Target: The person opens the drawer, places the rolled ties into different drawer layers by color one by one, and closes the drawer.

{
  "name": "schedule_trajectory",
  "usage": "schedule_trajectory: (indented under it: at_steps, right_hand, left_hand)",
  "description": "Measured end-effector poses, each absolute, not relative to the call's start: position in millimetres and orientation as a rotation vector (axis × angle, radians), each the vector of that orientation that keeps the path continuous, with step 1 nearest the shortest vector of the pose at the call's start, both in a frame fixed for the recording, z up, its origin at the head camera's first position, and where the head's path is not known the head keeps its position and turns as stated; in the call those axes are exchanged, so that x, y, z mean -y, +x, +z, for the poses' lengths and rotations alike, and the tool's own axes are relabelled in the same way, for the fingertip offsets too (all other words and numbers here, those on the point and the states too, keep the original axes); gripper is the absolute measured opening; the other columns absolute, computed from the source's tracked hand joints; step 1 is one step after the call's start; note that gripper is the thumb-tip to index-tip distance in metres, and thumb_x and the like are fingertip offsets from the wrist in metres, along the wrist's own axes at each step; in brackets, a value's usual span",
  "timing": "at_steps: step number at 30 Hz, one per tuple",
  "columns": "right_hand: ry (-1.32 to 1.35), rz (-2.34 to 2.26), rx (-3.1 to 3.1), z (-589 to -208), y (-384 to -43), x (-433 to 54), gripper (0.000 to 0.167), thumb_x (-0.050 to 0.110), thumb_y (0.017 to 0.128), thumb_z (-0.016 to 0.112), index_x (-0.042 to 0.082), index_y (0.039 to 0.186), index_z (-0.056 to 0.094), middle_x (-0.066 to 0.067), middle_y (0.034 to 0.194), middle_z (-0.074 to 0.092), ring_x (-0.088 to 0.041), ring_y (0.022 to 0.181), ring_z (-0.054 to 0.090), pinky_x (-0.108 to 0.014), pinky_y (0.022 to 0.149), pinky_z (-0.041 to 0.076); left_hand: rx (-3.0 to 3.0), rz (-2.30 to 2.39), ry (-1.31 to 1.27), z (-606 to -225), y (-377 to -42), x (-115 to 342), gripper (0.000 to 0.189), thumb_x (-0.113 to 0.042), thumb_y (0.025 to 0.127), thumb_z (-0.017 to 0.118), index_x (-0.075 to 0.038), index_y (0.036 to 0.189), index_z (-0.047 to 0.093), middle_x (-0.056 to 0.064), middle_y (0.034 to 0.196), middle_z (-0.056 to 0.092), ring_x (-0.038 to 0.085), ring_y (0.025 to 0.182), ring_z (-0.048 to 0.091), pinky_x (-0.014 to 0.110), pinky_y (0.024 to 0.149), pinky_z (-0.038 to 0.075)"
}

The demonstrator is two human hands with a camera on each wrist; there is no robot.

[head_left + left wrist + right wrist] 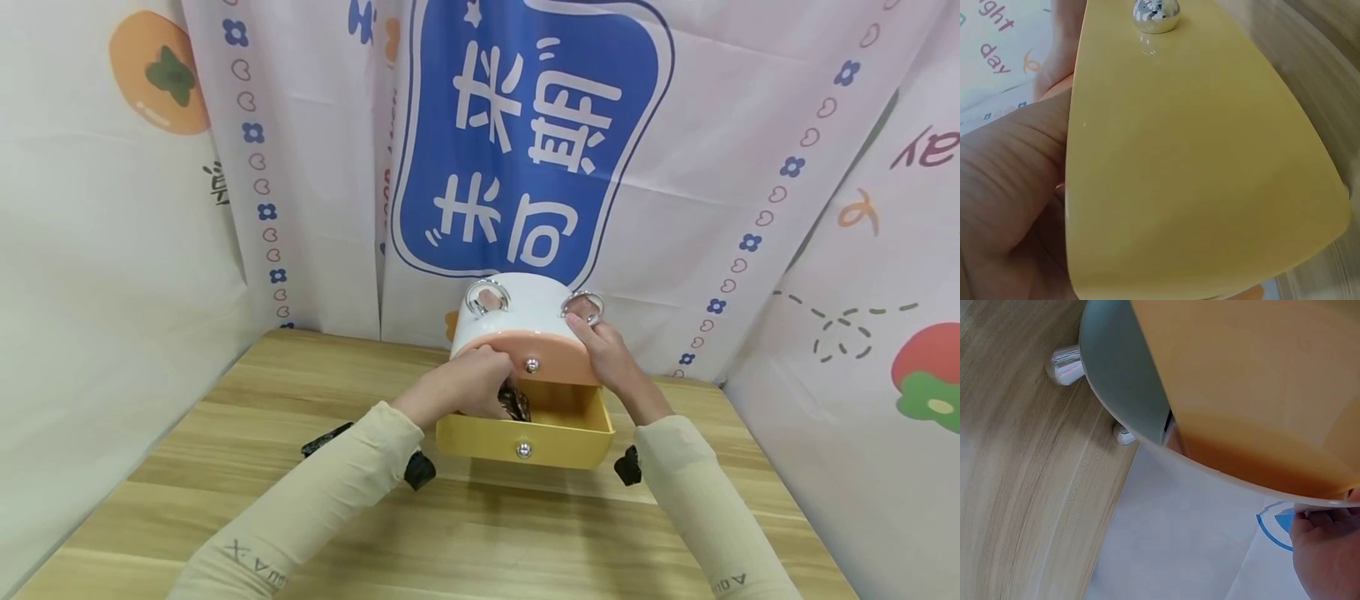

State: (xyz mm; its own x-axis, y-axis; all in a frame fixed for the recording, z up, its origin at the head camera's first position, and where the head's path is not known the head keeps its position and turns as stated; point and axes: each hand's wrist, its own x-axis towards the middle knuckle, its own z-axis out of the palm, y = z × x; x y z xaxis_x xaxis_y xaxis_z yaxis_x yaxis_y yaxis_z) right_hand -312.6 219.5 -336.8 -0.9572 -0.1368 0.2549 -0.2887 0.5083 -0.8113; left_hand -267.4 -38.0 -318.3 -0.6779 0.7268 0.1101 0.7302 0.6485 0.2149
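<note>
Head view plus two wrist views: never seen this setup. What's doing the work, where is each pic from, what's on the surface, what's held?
No robot here: these are a person's bare hands. The head picture comes from a head-worn camera looking forward and down. The other two come from a camera on each wrist: the left one mostly sees the yellow drawer front, the right one looks at the cabinet up close.

On the wooden table stands a white cabinet, its lower yellow drawer open, its upper orange drawer closed. The right hand holds the cabinet's upper right side. The left hand reaches into the yellow drawer, at a dark patterned item; whether its fingers grip that is hidden.
</note>
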Motion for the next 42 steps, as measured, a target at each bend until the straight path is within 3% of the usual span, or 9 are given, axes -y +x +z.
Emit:
schedule_trajectory:
  at_steps: [3, 7, 14, 19, 26, 31, 35, 42]
  right_hand:
    - [0.373, 1.422, 2.577, -336.5, -311.6, -218.3, 0.057, 0.050, 0.110, 0.043, 0.001, 0.124, 0.066, 0.000, 0.076, 0.061, -0.016, 0.074, 0.061, -0.035, 0.085, 0.048]
    - [0.375, 1.429, 2.578, -337.3, -310.6, -217.3, 0.057, 0.054, 0.109, 0.043, 0.005, 0.131, 0.064, -0.007, 0.086, 0.064, -0.019, 0.081, 0.062, -0.037, 0.088, 0.048]
    - [0.378, 1.417, 2.582, -338.5, -311.3, -217.8, 0.059, 0.054, 0.109, 0.042, 0.009, 0.144, 0.058, -0.018, 0.113, 0.066, -0.022, 0.101, 0.060, -0.039, 0.101, 0.043]
    - [0.388, 1.433, 2.577, -338.8, -312.0, -217.0, 0.057, 0.053, 0.110, 0.043, 0.006, 0.137, 0.062, -0.014, 0.099, 0.065, -0.021, 0.093, 0.061, -0.038, 0.095, 0.045]
    - [0.391, 1.415, 2.592, -338.2, -313.1, -219.4, 0.059, 0.055, 0.109, 0.041, 0.007, 0.138, 0.060, -0.010, 0.092, 0.065, -0.019, 0.087, 0.062, -0.037, 0.092, 0.047]
    - [0.385, 1.407, 2.588, -337.2, -313.0, -219.9, 0.060, 0.056, 0.109, 0.041, 0.008, 0.142, 0.059, -0.016, 0.103, 0.066, -0.022, 0.095, 0.061, -0.039, 0.097, 0.045]
    - [0.386, 1.409, 2.590, -337.1, -311.9, -219.1, 0.060, 0.055, 0.109, 0.042, 0.009, 0.145, 0.056, -0.019, 0.112, 0.065, -0.025, 0.102, 0.059, -0.041, 0.101, 0.042]
    - [0.393, 1.401, 2.595, -335.9, -310.8, -219.3, 0.060, 0.052, 0.110, 0.041, 0.009, 0.148, 0.055, -0.021, 0.119, 0.064, -0.026, 0.108, 0.058, -0.040, 0.104, 0.041]
  left_hand:
    - [2.815, -0.411, -1.273, -320.1, -267.8, 40.2, 0.028, -0.032, 0.079, 0.092, -0.013, 0.083, 0.072, -0.007, 0.073, 0.067, 0.007, 0.064, 0.055, 0.025, 0.070, 0.049]
    - [2.782, -0.438, -1.301, -322.3, -267.7, 43.3, 0.028, -0.031, 0.079, 0.091, -0.011, 0.096, 0.079, -0.003, 0.091, 0.080, 0.010, 0.081, 0.071, 0.030, 0.087, 0.058]
    - [2.796, -0.510, -1.373, -322.7, -266.9, 51.4, 0.034, -0.034, 0.087, 0.087, -0.009, 0.109, 0.079, 0.002, 0.106, 0.081, 0.017, 0.101, 0.075, 0.033, 0.097, 0.058]
    - [2.835, -0.578, -1.410, -319.1, -266.7, 59.0, 0.038, -0.036, 0.091, 0.084, -0.009, 0.117, 0.077, 0.002, 0.117, 0.079, 0.018, 0.114, 0.074, 0.035, 0.104, 0.056]
    - [2.864, -0.705, -1.428, -306.0, -264.0, 69.6, 0.032, -0.032, 0.092, 0.083, -0.010, 0.115, 0.077, 0.000, 0.111, 0.078, 0.014, 0.105, 0.072, 0.035, 0.100, 0.057]
    - [2.847, -0.749, -1.354, -291.8, -251.8, 75.9, 0.036, -0.029, 0.092, 0.083, -0.006, 0.119, 0.075, 0.007, 0.119, 0.078, 0.021, 0.110, 0.076, 0.035, 0.098, 0.060]
    - [2.802, -0.784, -1.280, -281.5, -238.5, 77.6, 0.031, -0.026, 0.093, 0.082, -0.005, 0.115, 0.077, 0.009, 0.115, 0.080, 0.023, 0.106, 0.078, 0.034, 0.092, 0.062]
    - [2.713, -0.870, -1.126, -274.0, -212.6, 76.7, 0.020, -0.025, 0.091, 0.084, -0.010, 0.102, 0.080, 0.002, 0.098, 0.082, 0.009, 0.087, 0.078, 0.023, 0.078, 0.062]
